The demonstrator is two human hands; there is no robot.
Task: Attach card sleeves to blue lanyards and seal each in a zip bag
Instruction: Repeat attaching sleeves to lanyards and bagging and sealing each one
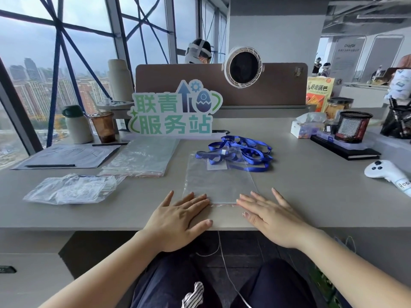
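A clear zip bag (220, 185) lies flat in front of me on the grey desk (311, 196), its red zip strip at the near edge. Inside its far end sit a card sleeve (217, 164) and part of a blue lanyard. A tangle of blue lanyards (244, 152) lies at the bag's far end, partly under it. My left hand (180, 218) lies flat with straight fingers on the bag's near left corner. My right hand (269, 216) lies flat with spread fingers on the near right corner.
A stack of empty zip bags (140, 158) lies left of centre, with a packet of card sleeves (69, 190) nearer left. A standing sign (173, 112), bottles, a cup, a tissue box (307, 127), a mesh pen holder (353, 126) and a white controller (387, 174) ring the desk.
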